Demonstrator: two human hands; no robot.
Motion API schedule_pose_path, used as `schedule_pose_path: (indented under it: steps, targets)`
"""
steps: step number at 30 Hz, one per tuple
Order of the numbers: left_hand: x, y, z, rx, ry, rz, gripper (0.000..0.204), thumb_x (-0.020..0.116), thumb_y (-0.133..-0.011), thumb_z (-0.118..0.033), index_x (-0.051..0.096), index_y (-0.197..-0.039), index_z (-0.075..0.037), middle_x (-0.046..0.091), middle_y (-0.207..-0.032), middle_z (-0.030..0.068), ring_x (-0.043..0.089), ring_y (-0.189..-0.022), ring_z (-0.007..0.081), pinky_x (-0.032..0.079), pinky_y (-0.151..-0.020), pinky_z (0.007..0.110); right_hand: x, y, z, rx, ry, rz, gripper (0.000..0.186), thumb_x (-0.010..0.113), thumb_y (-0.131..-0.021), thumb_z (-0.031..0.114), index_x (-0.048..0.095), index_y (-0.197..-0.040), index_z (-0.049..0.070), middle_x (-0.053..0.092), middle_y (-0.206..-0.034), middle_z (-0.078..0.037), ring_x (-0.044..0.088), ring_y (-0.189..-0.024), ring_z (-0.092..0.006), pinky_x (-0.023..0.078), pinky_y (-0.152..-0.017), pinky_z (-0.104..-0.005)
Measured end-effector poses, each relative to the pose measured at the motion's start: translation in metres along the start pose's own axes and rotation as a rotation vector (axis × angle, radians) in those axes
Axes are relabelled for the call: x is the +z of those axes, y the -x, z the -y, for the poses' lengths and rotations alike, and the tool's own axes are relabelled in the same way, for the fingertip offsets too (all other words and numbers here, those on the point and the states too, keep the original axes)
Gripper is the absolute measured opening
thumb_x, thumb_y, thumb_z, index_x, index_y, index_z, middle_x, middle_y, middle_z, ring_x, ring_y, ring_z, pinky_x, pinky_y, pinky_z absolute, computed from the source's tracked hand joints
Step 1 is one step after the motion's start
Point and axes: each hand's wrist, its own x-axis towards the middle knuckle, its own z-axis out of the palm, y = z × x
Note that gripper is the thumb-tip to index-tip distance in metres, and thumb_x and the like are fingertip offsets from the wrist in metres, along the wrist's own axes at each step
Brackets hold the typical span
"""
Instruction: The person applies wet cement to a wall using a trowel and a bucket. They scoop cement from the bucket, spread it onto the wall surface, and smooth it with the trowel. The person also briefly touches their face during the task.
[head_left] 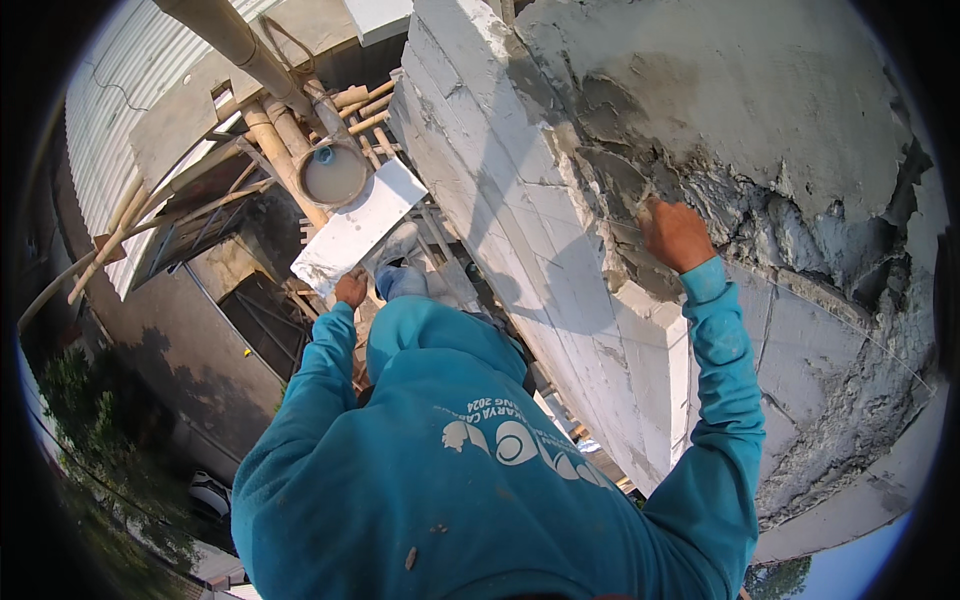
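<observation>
My left hand [351, 287] is closed at the lower edge of a long white board [372, 218], with its fingers partly hidden. Up against the wall on the right, my right hand [677, 235] is curled round what looks like a trowel [622, 188]. The tool's grey blade blends with the wet mortar, so its outline is hard to make out. Grey mortar [610, 110] lies smeared along the corner of the white block wall [520, 190].
A round bucket [333, 174] of greyish liquid stands past the board, beside bamboo scaffold poles [270, 140]. Rough, broken mortar [800, 230] juts from the wall at right. A corrugated roof [130, 75] and ground far below show on the left.
</observation>
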Motion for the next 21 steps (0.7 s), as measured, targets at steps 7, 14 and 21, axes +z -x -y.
schedule_pose_path:
  steps: [7,14,21]
  targets:
    - [0.016,-0.029,0.005,-0.039,0.140,0.015,0.041,0.056,-0.088,-0.032,0.066,-0.116,-0.005,0.067,-0.109,0.0215,0.064,-0.104,0.0352,0.048,-0.093,0.039,0.013,0.007,0.008,0.220,-0.105,-0.062,0.028,0.060,-0.086,0.026,0.062,-0.095,0.000,0.065,-0.084,-0.028,0.063,-0.081,-0.0456,0.050,-0.073,-0.0535]
    - [0.012,-0.043,-0.003,0.028,0.098,0.031,0.038,0.059,-0.085,-0.031,0.069,-0.111,-0.005,0.070,-0.095,0.0192,0.068,-0.092,0.0329,0.052,-0.085,0.037,-0.020,0.032,-0.043,0.064,-0.014,-0.107,0.028,0.064,-0.088,0.026,0.065,-0.101,0.001,0.063,-0.074,-0.024,0.061,-0.069,-0.0430,0.048,-0.065,-0.0511]
    - [-0.022,-0.048,-0.020,-0.003,0.225,0.186,0.036,0.057,-0.088,-0.015,0.060,-0.121,0.000,0.067,-0.093,0.0073,0.062,-0.071,0.0144,0.046,-0.051,0.026,-0.084,0.076,-0.019,0.143,0.012,-0.293,0.028,0.064,-0.087,0.027,0.063,-0.087,-0.001,0.064,-0.077,-0.025,0.063,-0.077,-0.0416,0.050,-0.066,-0.0486]
